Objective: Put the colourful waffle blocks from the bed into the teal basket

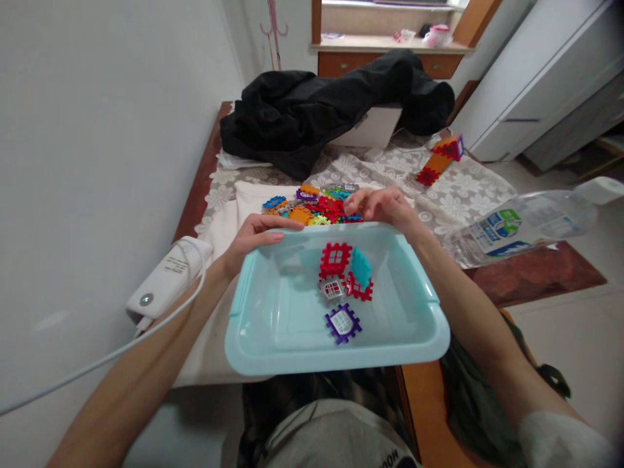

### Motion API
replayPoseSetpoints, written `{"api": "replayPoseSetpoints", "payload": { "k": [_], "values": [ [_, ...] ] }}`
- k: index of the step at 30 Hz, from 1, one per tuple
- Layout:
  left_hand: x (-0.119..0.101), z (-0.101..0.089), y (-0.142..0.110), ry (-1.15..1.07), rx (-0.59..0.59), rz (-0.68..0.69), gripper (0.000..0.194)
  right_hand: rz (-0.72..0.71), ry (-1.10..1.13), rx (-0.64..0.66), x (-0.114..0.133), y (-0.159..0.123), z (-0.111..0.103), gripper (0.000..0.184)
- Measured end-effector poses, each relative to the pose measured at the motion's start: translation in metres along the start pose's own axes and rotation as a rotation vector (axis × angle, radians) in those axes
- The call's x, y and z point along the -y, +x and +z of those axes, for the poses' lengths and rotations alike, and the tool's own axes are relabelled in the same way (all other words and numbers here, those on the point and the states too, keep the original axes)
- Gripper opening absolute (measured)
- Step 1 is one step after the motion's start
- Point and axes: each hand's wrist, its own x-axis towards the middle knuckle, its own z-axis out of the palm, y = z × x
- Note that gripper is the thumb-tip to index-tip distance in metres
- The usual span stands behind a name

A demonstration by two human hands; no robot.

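A light blue plastic basin is tipped toward me at the near edge of the table. Inside it lie several interlocking toy tiles: a red window tile, a turquoise tile, a clear one and a purple-framed one. My left hand holds the basin's far left rim, thumb toward me. Beyond the rim is a pile of colourful tiles. My right hand hovers at the pile's right side, palm down, fingers apart and slightly bent, near red tiles; nothing shows in it.
A joined orange and red tile structure stands back right. Nearer on the right is a clear water bottle. Black cloth partly covers a pale panel at the back. A white power strip with its cord lies left.
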Motion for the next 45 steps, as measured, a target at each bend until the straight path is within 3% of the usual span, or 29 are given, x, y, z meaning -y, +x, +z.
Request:
{"api": "replayPoseSetpoints", "payload": {
  "k": [3, 5, 9, 12, 15, 19, 26, 33, 37, 41, 45],
  "values": [
    [-0.002, 0.001, 0.0, 0.007, -0.007, -0.004, 0.033, 0.023, -0.212, -0.115, -0.016, 0.003, -0.013, 0.057],
    [-0.003, 0.003, 0.0, 0.002, -0.001, 0.008, 0.031, -0.01, -0.527, -0.138, -0.03, 0.006, -0.023, 0.051],
    [-0.004, 0.004, 0.0, 0.008, 0.017, 0.033, 0.03, -0.042, -1.134, 0.062, -0.055, 0.005, -0.036, 0.057],
    [-0.002, 0.004, 0.001, 0.017, 0.027, 0.046, 0.03, -0.042, -1.296, 0.148, -0.062, 0.005, -0.037, 0.031],
    [0.0, 0.002, 0.0, 0.0, 0.033, 0.041, 0.03, -0.072, -1.351, 0.13, -0.061, 0.006, -0.036, 0.018],
    [0.001, 0.002, 0.0, -0.015, 0.037, 0.044, 0.028, -0.065, -1.377, 0.112, -0.057, 0.006, -0.033, 0.019],
    [-0.003, 0.005, 0.0, -0.005, 0.046, 0.036, 0.029, -0.021, -1.411, 0.036, -0.062, 0.003, -0.033, 0.044],
    [-0.002, 0.004, 0.001, -0.003, 0.046, 0.037, 0.03, -0.098, -1.314, 0.005, -0.061, 0.006, -0.035, 0.007],
    [-0.003, 0.005, 0.001, -0.012, 0.043, 0.038, 0.03, -0.182, -1.227, -0.056, -0.057, 0.006, -0.031, 0.007],
    [-0.004, 0.005, 0.0, -0.013, 0.051, 0.037, 0.03, -0.234, -0.988, -0.287, -0.05, 0.006, -0.028, 0.012],
    [-0.005, 0.005, -0.001, -0.011, 0.044, 0.035, 0.03, -0.136, -0.477, -0.485, -0.045, 0.012, -0.027, 0.034]
  ]
}}
